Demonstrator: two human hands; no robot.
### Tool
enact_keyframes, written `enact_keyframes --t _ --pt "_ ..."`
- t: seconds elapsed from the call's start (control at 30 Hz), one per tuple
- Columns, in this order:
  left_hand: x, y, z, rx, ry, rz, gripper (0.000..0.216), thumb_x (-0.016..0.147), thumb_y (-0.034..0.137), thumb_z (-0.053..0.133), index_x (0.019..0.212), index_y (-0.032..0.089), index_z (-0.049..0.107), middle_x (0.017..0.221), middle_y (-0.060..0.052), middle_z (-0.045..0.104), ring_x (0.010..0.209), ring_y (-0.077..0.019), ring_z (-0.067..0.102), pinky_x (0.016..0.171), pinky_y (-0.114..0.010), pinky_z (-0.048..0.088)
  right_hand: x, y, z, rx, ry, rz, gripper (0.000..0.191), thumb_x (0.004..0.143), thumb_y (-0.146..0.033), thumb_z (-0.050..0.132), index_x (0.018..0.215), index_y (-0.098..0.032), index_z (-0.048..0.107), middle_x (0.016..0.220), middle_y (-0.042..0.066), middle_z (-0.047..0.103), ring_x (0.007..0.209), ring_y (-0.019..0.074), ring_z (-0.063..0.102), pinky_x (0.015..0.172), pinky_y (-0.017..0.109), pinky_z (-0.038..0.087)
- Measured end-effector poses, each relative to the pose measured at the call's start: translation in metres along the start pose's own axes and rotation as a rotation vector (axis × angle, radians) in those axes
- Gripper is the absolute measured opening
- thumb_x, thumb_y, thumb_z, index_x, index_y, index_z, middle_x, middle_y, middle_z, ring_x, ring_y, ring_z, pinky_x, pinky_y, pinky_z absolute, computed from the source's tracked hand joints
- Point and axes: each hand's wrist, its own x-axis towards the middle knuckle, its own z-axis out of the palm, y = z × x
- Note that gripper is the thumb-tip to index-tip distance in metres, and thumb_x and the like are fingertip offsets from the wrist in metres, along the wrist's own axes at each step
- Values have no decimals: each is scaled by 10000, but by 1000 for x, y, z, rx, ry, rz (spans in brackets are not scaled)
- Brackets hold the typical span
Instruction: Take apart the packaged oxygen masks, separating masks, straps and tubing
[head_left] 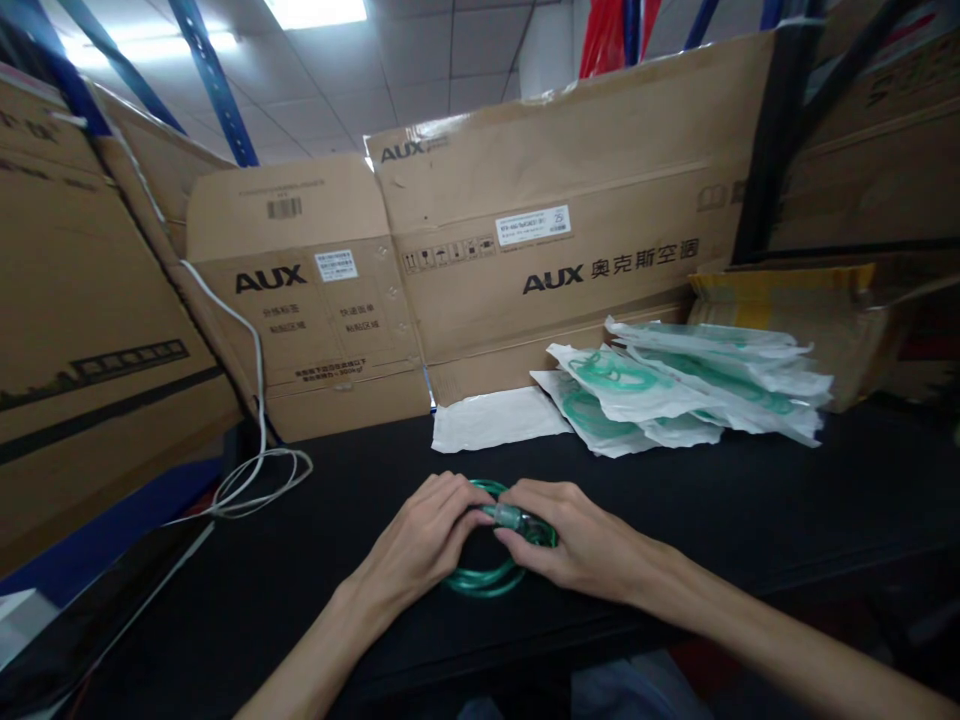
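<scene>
A coil of clear green tubing (484, 583) lies on the black tabletop (360, 640) in front of me. My left hand (442, 525) is closed on the tubing at the coil's left side, fingertips pinched near a clear connector (508, 516). From the right, my right hand (566, 530) grips that connector and a green piece behind it, partly hidden by the fingers. Both hands meet over the top of the coil.
Green tubing in white-backed pouches (630, 385) is piled at the back right, beside a flat white pouch (499, 418). Cardboard sheets (465, 290) stand along the back. An open carton (795, 300) is at right. A white cable (259, 470) lies coiled at left.
</scene>
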Motion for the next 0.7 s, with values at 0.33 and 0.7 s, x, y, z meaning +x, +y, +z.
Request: enact_keyframes --t 0.33,0.7 --pt "5 7 -4 85 26 25 167 976 85 446 940 188 573 819 -21 637 786 -188 545 846 -381 422 2 -2 6 6 83 -60 112 912 -168 559 901 -151 668 774 24 643 652 138 564 635 253 428" --pt "6 6 -2 89 27 12 180 953 72 429 906 196 552 794 -16 611 782 -186 534 885 -396 442 4 -1 8 -8 118 -83 104 905 -160 565 895 -158 669 746 10 634 629 128 554 623 238 431"
